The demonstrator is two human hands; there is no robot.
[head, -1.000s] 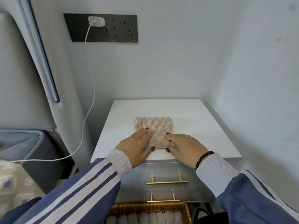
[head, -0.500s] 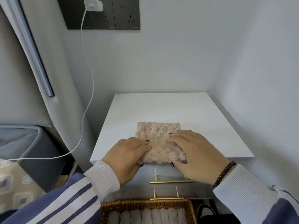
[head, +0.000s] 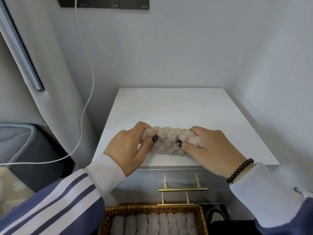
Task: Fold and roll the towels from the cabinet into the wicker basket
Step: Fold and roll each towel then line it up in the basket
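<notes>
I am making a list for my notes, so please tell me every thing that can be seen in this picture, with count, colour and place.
fluffy beige rolled towel: 1, beige, near front edge of the cabinet top
white flat cabinet top: 1, white, centre
gold bar drawer handles: 2, gold, cabinet front
brown wicker basket: 1, brown, bottom centre
pale rolled towels: several, in the basket
white charging cable: 1, hangs from the outlet, left
dark wall outlet panel: 1, top
black bead bracelet: 1, right wrist
left hand: grips the towel's left end
right hand: grips its right end
</notes>
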